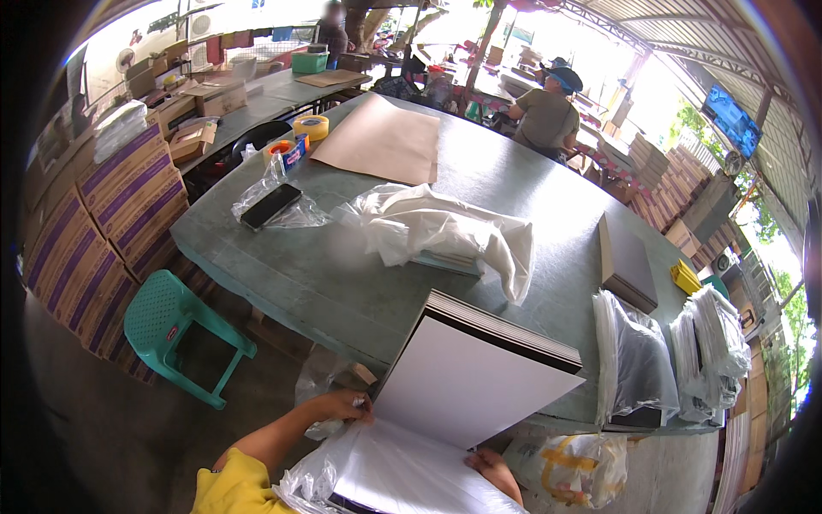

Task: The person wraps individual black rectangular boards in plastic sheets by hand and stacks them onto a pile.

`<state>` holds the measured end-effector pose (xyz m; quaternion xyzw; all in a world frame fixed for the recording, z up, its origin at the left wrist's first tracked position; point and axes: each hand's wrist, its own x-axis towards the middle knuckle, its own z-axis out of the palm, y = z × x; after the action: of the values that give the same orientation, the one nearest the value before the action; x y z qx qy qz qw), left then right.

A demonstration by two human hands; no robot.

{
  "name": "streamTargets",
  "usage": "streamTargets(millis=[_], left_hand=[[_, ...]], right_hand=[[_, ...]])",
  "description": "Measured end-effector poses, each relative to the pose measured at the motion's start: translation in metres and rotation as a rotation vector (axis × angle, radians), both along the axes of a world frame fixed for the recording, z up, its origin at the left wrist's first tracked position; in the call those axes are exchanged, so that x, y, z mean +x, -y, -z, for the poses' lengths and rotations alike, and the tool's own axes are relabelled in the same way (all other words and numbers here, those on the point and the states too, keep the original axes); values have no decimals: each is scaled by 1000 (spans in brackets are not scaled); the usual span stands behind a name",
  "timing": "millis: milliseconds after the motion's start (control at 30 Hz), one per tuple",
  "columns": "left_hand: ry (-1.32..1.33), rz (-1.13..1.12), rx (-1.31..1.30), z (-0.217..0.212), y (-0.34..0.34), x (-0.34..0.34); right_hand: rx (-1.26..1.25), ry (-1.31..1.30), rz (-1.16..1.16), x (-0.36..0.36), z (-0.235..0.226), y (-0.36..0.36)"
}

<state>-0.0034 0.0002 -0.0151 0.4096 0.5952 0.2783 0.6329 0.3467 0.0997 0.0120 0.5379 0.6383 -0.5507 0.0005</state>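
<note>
- left hand [347,404] gripping the edge of a stack of white boards [467,377], fingers curled
- right hand [492,467] half hidden under the stack, can't tell its grip
- stack leans on the green table [342,283], lower end in a clear plastic bag [377,475]

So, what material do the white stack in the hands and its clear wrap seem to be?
White stack: probably stiff board or laminated sheets, with a flat matte white face and dark layered edges. Clear wrap: thin glossy plastic film, wrinkled and see-through. Left hand and right hand grip it.
</note>
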Motion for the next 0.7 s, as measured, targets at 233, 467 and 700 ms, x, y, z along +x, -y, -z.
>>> streamTargets(millis=[233,467,700], left_hand=[[-124,-5,115,9,-6,11],[-415,-202,233,96,-8,14],[-654,-81,356,8,0,-17]], right_hand=[[263,70,46,44,116,-26],[525,316,407,-19,116,-14],[18,-99,190,24,46,-25]])
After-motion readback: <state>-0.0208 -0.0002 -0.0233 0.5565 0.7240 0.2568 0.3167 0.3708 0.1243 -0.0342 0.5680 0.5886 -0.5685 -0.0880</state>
